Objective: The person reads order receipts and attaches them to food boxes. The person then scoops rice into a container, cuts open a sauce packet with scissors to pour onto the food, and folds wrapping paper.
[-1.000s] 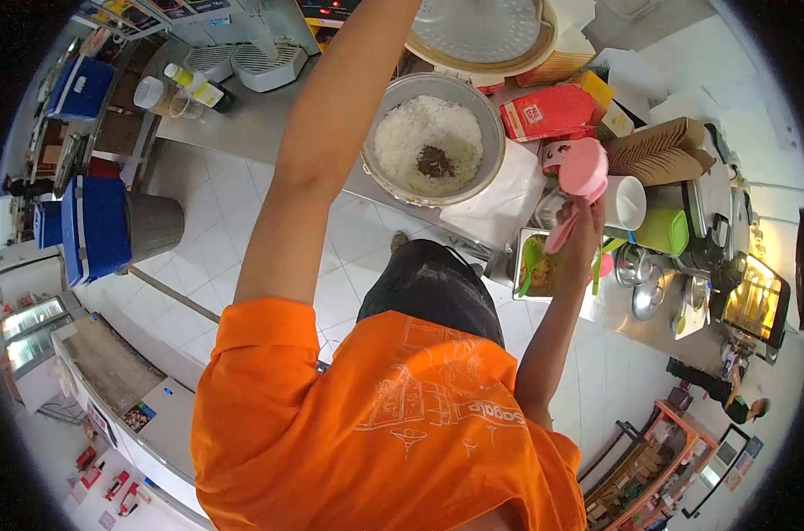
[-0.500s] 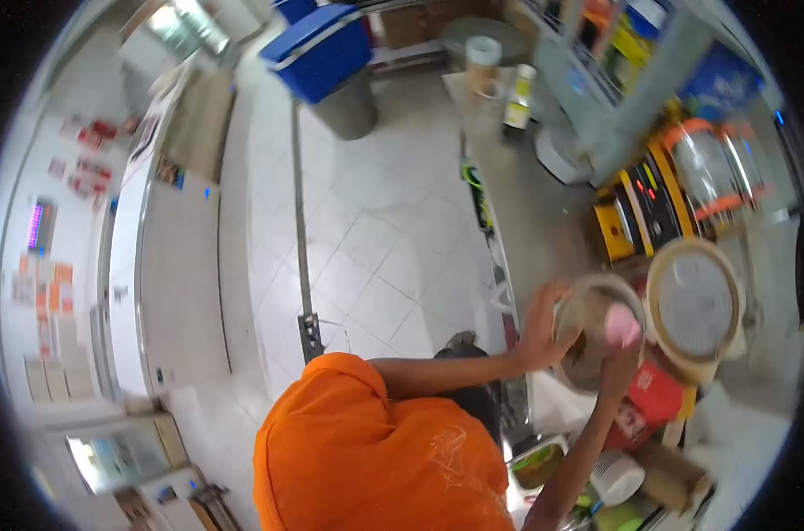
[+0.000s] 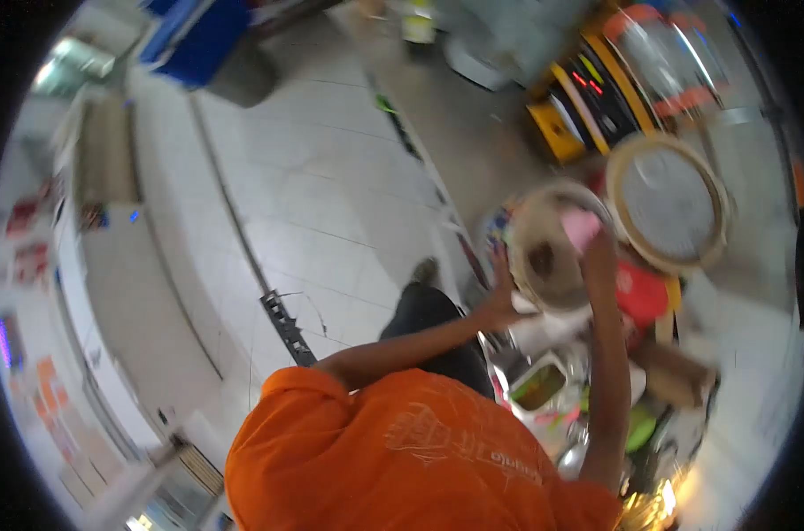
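Note:
A round, pale-rimmed bucket (image 3: 519, 274) stands at the counter edge, its mouth facing me, with a dark brown patch of contents at the bottom. My left hand (image 3: 501, 301) is pressed to its near left side, fingers up along the outer wall and thumb spread. Reaching over the rim, my right hand (image 3: 599, 257) is closed on a soft-looking pink object (image 3: 581, 228) inside the bucket. Blur hides whether that is a cloth or a scoop. A round cream-rimmed lid (image 3: 672, 203) lies just right of the bucket.
A yellow-and-black machine (image 3: 588, 97) and a clear jar (image 3: 659, 57) with orange trim stand farther back. Red packaging (image 3: 641, 292) lies beside my right forearm. Nearer me is a metal tray (image 3: 539, 389) with greenish contents. A blue bin (image 3: 198, 40) stands across the tiled floor.
My view has turned and shifted, so the counter appears farther left and higher. My left hand has moved from the bucket's far left rim to its near left side. The pink object stays in my right hand.

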`<state>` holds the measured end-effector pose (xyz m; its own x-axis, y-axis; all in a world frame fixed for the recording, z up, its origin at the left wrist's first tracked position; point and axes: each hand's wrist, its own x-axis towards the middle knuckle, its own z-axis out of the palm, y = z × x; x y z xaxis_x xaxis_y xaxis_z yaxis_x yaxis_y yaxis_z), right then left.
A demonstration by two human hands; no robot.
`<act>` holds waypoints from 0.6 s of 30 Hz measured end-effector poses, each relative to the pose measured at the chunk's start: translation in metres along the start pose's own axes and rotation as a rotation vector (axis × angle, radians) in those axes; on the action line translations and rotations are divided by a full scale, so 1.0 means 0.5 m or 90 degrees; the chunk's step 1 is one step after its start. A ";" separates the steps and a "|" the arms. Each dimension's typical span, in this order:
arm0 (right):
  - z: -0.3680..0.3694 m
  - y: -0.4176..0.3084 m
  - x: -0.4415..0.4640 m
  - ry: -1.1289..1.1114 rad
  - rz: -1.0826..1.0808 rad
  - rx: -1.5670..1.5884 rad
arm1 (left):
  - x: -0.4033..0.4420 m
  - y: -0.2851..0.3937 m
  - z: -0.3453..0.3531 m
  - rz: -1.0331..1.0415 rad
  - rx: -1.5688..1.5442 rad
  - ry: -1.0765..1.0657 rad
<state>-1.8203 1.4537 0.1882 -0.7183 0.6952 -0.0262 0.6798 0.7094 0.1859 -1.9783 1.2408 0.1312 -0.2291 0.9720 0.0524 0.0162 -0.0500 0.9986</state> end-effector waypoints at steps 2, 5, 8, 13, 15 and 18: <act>0.009 0.003 0.029 -0.022 0.063 0.039 | 0.009 0.033 -0.012 0.000 -0.008 -0.019; -0.150 -0.056 0.054 -0.079 0.141 0.140 | 0.013 0.058 -0.012 -0.044 -0.027 -0.068; -0.169 -0.059 0.061 -0.210 0.190 0.162 | -0.001 0.053 -0.008 -0.116 -0.058 -0.044; -0.085 -0.021 0.063 -0.281 0.048 0.114 | 0.005 0.057 -0.009 -0.122 -0.115 -0.007; -0.113 -0.032 0.065 -0.351 0.036 0.132 | 0.004 0.071 -0.014 -0.115 -0.141 0.007; -0.123 -0.087 0.045 -0.492 0.007 0.133 | 0.002 0.076 -0.018 -0.133 -0.189 0.013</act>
<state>-1.8748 1.4314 0.2398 -0.4577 0.5318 -0.7125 0.7553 0.6554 0.0040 -1.9869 1.2380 0.1691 -0.2171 0.9637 -0.1553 -0.3151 0.0814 0.9456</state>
